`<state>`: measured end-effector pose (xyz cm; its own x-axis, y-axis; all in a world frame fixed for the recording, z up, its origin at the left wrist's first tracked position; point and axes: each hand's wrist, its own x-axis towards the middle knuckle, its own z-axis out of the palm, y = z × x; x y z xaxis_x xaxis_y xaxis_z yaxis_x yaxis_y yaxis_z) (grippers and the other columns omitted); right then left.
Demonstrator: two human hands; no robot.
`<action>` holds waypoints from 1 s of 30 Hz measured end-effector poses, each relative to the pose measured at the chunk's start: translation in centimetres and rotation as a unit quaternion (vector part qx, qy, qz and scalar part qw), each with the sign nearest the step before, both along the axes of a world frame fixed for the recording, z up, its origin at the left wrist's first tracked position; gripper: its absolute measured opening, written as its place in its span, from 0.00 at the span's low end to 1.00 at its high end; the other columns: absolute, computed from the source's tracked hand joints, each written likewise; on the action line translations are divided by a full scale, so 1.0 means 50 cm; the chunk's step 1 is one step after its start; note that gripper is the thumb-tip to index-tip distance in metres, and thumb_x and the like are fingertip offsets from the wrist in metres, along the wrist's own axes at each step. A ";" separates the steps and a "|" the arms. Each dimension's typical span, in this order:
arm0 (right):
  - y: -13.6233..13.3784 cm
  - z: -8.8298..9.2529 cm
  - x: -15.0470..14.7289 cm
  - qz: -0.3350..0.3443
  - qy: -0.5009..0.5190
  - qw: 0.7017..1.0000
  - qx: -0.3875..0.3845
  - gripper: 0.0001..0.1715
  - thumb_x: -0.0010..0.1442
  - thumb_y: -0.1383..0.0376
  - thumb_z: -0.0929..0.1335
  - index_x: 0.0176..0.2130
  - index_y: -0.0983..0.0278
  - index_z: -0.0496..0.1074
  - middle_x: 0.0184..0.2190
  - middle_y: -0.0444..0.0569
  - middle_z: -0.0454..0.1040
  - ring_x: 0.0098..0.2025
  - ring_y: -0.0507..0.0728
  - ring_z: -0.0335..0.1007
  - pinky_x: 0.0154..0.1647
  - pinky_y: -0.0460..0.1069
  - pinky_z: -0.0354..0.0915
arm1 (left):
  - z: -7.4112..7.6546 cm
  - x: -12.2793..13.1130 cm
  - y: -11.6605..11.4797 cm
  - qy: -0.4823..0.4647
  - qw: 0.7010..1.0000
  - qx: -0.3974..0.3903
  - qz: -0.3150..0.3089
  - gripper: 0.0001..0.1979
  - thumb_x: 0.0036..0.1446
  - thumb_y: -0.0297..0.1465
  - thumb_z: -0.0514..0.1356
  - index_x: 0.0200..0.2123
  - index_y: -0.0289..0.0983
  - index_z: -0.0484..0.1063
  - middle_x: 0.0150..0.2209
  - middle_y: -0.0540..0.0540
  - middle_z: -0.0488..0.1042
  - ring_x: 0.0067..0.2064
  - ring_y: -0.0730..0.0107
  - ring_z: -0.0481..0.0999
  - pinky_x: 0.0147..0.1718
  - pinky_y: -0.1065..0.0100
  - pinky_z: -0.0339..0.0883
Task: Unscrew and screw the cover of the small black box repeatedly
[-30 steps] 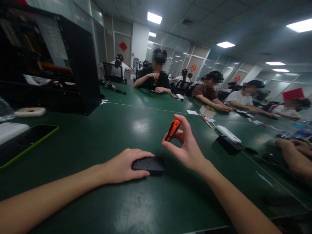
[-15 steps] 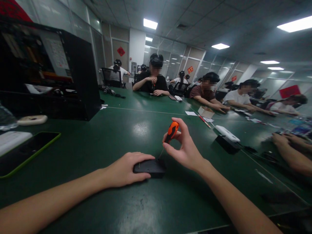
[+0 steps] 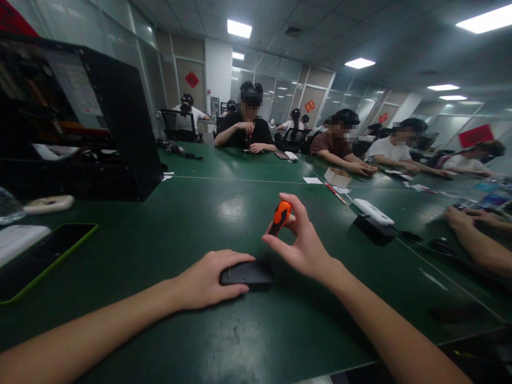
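Observation:
A small black device point(image 3: 250, 274) lies flat on the green table point(image 3: 168, 234) just in front of me. My left hand point(image 3: 208, 277) wraps round its left end and pins it down. My right hand point(image 3: 304, 242) pinches an orange-handled screwdriver point(image 3: 280, 216) between thumb and fingers. The handle tilts up to the right, and its thin shaft runs down to the device's top right edge.
A phone in a green case point(image 3: 40, 258) and a white paper lie at the left, with a black open case point(image 3: 80, 117) behind them. A black block with a white device point(image 3: 374, 221) sits to the right. Several seated people work along the far side; another person's hands point(image 3: 472, 226) rest at right.
Both hands keep their hold. The view has shifted slightly, and the fingers of my right hand have shifted a little round the screwdriver handle.

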<state>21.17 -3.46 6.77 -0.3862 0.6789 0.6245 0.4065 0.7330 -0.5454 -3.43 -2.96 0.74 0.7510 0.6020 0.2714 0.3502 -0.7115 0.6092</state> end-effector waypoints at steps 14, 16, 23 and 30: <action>0.027 -0.062 0.032 0.053 0.107 0.984 0.132 0.48 0.60 0.73 0.69 0.69 0.49 0.47 0.35 0.42 0.71 0.33 0.53 0.72 0.35 0.51 0.73 | 0.006 0.019 -0.017 -0.026 0.999 -0.018 0.042 0.24 0.58 0.37 0.67 0.57 0.41 0.72 0.52 0.45 0.79 0.51 0.58 0.78 0.52 0.61 0.69; 0.030 -0.077 0.024 0.013 0.171 0.981 0.095 0.44 0.61 0.71 0.69 0.67 0.49 0.49 0.34 0.41 0.71 0.33 0.53 0.72 0.36 0.52 0.73 | 0.006 0.022 -0.020 -0.024 0.998 -0.018 0.048 0.24 0.57 0.37 0.67 0.57 0.42 0.73 0.52 0.45 0.79 0.51 0.58 0.78 0.53 0.61 0.68; 0.076 -0.102 0.029 -0.112 0.333 0.921 -0.168 0.41 0.57 0.55 0.72 0.63 0.60 0.57 0.25 0.36 0.67 0.24 0.51 0.68 0.24 0.46 0.67 | 0.008 0.042 -0.024 -0.017 0.998 -0.015 0.064 0.23 0.59 0.38 0.66 0.57 0.43 0.73 0.54 0.45 0.78 0.52 0.57 0.78 0.54 0.59 0.67; 0.094 -0.104 0.036 -0.135 0.350 0.907 -0.192 0.43 0.53 0.52 0.74 0.61 0.63 0.61 0.21 0.36 0.67 0.21 0.51 0.65 0.20 0.45 0.63 | 0.007 0.054 -0.029 -0.026 0.997 -0.005 0.071 0.22 0.60 0.38 0.65 0.57 0.41 0.73 0.52 0.44 0.79 0.51 0.58 0.78 0.53 0.61 0.68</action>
<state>22.98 1.26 1.57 0.2261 0.9087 0.3508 -0.0002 0.3602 -0.9329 -0.73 -4.39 1.11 0.6433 0.7043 0.3003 0.4149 -0.6503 0.6364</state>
